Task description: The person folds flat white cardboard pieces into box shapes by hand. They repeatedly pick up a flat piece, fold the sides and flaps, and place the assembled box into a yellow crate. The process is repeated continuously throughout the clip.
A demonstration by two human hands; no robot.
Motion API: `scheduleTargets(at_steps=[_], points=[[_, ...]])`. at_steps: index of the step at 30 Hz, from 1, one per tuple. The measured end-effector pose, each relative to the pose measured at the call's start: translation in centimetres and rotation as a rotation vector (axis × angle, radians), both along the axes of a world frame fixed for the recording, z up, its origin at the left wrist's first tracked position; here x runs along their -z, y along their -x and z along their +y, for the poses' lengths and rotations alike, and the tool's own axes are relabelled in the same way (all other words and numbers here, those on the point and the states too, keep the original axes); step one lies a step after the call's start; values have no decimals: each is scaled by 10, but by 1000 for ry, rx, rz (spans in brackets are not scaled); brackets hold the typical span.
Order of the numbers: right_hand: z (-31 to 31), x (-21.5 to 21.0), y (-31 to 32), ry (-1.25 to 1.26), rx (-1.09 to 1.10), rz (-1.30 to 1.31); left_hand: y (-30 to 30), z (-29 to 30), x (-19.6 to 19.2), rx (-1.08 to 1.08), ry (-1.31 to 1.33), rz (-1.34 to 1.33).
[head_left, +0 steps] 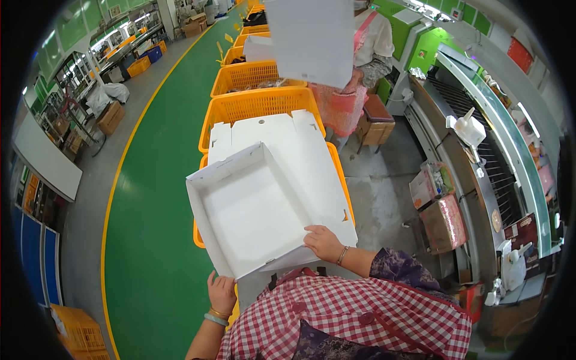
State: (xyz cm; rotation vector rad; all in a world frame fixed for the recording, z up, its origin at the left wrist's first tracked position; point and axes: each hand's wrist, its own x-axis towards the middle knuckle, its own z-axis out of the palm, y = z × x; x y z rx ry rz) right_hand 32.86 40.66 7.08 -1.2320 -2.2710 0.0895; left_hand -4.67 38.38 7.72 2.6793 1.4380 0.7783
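An open white cardboard box tray [252, 207], folded up with low walls, lies tilted in front of me on top of flat white cardboard blanks [300, 153]. My left hand [222, 295] grips the near left corner of the tray, fingers on its wall and thumb pointing up. With my right hand [324, 243] I hold the near right corner, fingers bent over the rim. The blanks beneath rest on yellow plastic crates [207, 126]. Parts of the fingers are hidden behind the tray's walls.
Across the crates, a co-worker [342, 102] holds up a large white cardboard sheet [311, 42]. More yellow crates [246, 76] run away in a row. A green walkway [159, 198] lies left; at right stand a machine with a conveyor [480, 126] and a wooden stool [375, 123].
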Motion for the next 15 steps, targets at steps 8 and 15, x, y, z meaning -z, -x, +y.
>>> scheduleTargets(at_steps=[8,15], points=[[-4,-18,5,-18,53,-150,-17,-1,-13,-27,-2,30],[-9,-4,30,40,-2,-73,-43,-5,6,51,67,-140]])
